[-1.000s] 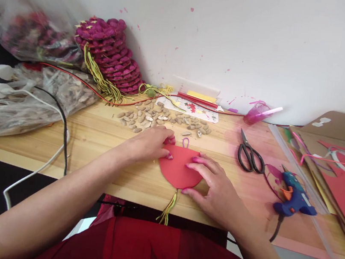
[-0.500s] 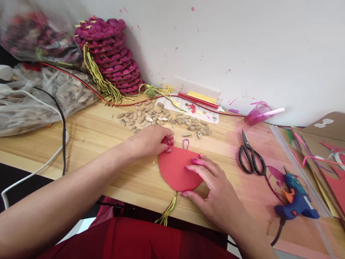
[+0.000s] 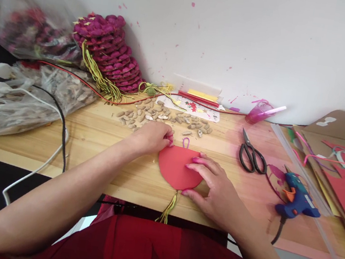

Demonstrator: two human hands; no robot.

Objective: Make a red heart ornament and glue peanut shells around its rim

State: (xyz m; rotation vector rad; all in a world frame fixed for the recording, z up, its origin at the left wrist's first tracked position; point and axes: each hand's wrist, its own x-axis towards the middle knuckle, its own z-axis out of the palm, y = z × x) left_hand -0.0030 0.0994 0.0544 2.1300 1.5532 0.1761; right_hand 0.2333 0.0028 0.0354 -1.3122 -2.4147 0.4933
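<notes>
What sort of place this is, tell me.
Probably a craft workspace: a glue gun and scissors lie on the table, near a red piece with a tassel.

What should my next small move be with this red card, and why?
I'd probably press along the upper left edge of the red card with your left hand, keeping your right hand where it is. Your left fingertips are already at that corner, and your right fingers rest on the card's right side, so it seems steadied.
</notes>
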